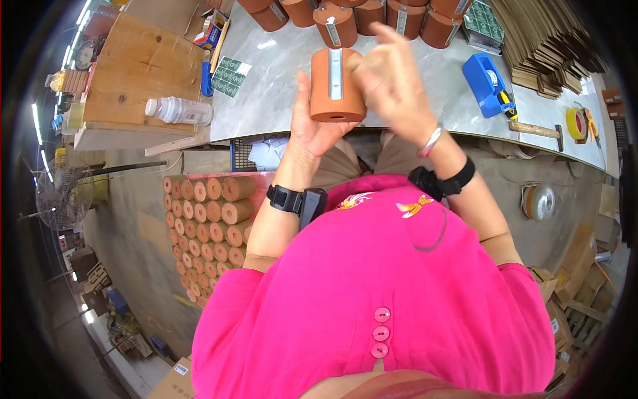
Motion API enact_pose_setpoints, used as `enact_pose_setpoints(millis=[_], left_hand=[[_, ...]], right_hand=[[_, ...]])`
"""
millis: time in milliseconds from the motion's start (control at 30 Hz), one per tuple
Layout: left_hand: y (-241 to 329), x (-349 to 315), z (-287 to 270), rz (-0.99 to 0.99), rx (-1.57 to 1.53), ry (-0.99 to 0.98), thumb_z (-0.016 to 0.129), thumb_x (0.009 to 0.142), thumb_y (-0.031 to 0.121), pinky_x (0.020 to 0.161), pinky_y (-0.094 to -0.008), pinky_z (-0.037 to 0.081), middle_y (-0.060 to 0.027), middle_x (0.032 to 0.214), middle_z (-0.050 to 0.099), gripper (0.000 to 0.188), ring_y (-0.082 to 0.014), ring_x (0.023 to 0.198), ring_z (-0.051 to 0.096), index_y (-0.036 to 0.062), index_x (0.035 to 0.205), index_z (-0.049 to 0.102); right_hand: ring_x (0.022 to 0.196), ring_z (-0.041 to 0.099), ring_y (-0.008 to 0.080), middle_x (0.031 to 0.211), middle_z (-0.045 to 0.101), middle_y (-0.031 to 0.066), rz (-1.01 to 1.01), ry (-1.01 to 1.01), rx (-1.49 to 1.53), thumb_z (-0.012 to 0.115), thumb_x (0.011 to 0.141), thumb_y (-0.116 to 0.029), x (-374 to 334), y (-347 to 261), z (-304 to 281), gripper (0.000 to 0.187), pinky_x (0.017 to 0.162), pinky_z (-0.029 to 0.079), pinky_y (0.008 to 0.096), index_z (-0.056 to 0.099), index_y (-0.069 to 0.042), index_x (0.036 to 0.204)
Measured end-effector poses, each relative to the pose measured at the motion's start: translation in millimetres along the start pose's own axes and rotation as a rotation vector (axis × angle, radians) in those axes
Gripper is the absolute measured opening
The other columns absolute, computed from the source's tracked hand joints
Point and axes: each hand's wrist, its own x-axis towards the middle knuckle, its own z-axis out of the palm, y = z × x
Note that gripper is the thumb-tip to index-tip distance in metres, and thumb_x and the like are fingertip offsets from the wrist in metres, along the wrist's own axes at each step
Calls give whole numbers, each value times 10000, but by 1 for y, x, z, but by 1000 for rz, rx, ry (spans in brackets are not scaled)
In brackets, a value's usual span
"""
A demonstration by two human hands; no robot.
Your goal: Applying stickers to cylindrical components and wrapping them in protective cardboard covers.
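An orange-brown clay-like cylinder [320, 93] is held up over the near edge of the table, tilted so that its end with a small centre hole faces me. Down its side runs a pale metal strip [336, 73] with screw-like dots. My left hand [311, 132] supports it from below and the left, fingers closed around it and partly hidden behind. Beside its right edge, my right hand [393, 90] is smeared by motion. Its fingers look bent, with one or two raised; whether they touch the cylinder or hold anything does not show.
Similar cylinders [335, 28] line the table's back; many more [212, 213] are stacked on the floor at left. Around the table lie a green label sheet [228, 77], bottle [181, 110], blue tape dispenser [484, 86], hammer [535, 130], yellow tape roll [575, 124] and cardboard pile [545, 40].
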Motion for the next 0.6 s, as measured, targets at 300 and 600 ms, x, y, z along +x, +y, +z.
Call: enact_pose_setpoints(millis=[300, 600], left_hand=[[3, 8, -11, -95, -158, -361, 548, 860, 676, 978, -516, 508, -306, 1363, 472, 888, -401, 1162, 569, 48, 1466, 382], [1, 20, -14, 530, 761, 58, 824, 765, 202, 1038, -372, 433, -104, 1317, 545, 768, -220, 1224, 528, 55, 1398, 413]], right_hand=[[1132, 555, 397, 1259, 561, 207, 135, 59, -243, 710, 873, -331, 13, 79, -41, 466, 929, 460, 479, 562, -34, 1201], [1228, 557, 348, 1291, 581, 246, 172, -342, -47, 879, 706, -368, -25, 31, 4, 927, 1021, 443, 439, 424, 25, 1412]])
